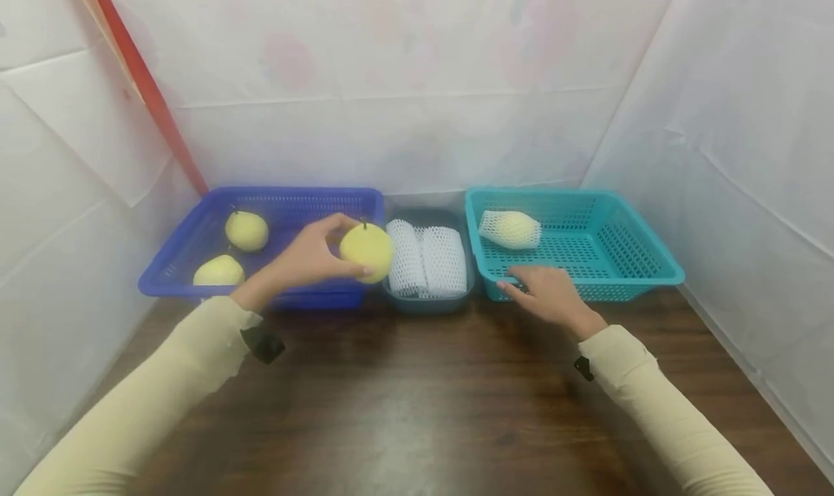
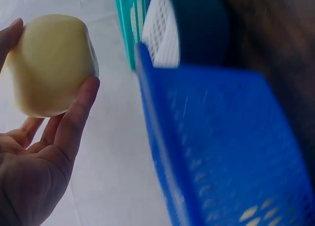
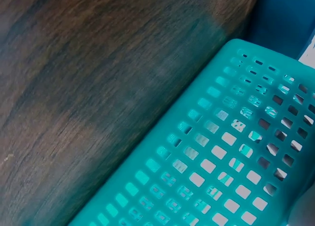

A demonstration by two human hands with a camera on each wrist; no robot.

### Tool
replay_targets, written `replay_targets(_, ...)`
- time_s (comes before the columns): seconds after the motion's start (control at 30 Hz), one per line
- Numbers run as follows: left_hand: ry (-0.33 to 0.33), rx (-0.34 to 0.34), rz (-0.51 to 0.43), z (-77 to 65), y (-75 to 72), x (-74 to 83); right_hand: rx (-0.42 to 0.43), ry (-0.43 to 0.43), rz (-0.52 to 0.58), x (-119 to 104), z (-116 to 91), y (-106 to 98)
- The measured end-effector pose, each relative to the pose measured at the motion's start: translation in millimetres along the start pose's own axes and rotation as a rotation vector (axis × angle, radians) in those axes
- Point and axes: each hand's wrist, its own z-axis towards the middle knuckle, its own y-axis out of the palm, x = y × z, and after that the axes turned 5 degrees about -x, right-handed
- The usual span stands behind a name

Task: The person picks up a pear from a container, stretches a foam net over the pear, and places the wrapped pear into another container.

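In the head view, my left hand (image 1: pixel 313 253) grips a yellow pear (image 1: pixel 367 253) by its sides, raised over the right end of the blue basket (image 1: pixel 260 291). The left wrist view shows the pear (image 2: pixel 54 63) between thumb and fingers, above the basket's rim. Two more pears, one behind (image 1: pixel 247 231) and one in front (image 1: pixel 219 271), lie in that basket. My right hand (image 1: pixel 550 293) is at the front rim of the teal basket (image 1: pixel 586 290), fingers loosely bent; whether it touches the rim is unclear. Inside lies a pear in a white foam net (image 1: pixel 511 229).
Between the baskets stands a dark grey-blue bin (image 1: pixel 430 305) with white foam net sleeves (image 1: pixel 445 261) in it. All three containers are on a brown wooden table (image 1: pixel 417 394). White sheeting (image 1: pixel 417 141) rises behind and at both sides; a red strip (image 1: pixel 143 83) runs down at left.
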Motion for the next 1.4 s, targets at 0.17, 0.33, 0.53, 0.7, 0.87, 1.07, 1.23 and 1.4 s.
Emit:
replay_targets(0.17, 0.022, -0.003, -0.030, -9.1, 22.1, 2.4, 0.102, -0.018, 0.068, 2, -2, 3)
replay_targets(0.33, 0.049, -0.017, -0.072, -15.4, 40.5, 3.8, 0.226, -0.094, 0.237, -20, -5, 2)
replay_targets(0.53, 0.077, -0.039, -0.146, -18.5, 60.5, 9.7, 0.106, -0.167, 0.467, -75, 1, -7)
replay_targets(0.7, 0.093, -0.061, -0.192, -19.9, 73.3, 14.7, 0.057, -0.266, 0.639, -108, 10, -8)
replay_targets(0.87, 0.100, -0.077, -0.249, -23.9, 82.1, 18.0, 0.091, -0.318, 0.674, -122, 16, -4)
replay_targets(1.07, 0.073, -0.062, -0.269, -26.1, 93.6, 21.2, 0.095, -0.296, 0.704, -118, 12, -2)
replay_targets(1.23, 0.076, -0.032, -0.242, -24.5, 107.9, 16.4, 0.055, -0.255, 0.717, -111, 10, 5)
replay_targets(1.4, 0.079, -0.010, -0.176, -25.0, 124.3, 7.7, -0.023, -0.224, 0.716, -105, 8, 17)
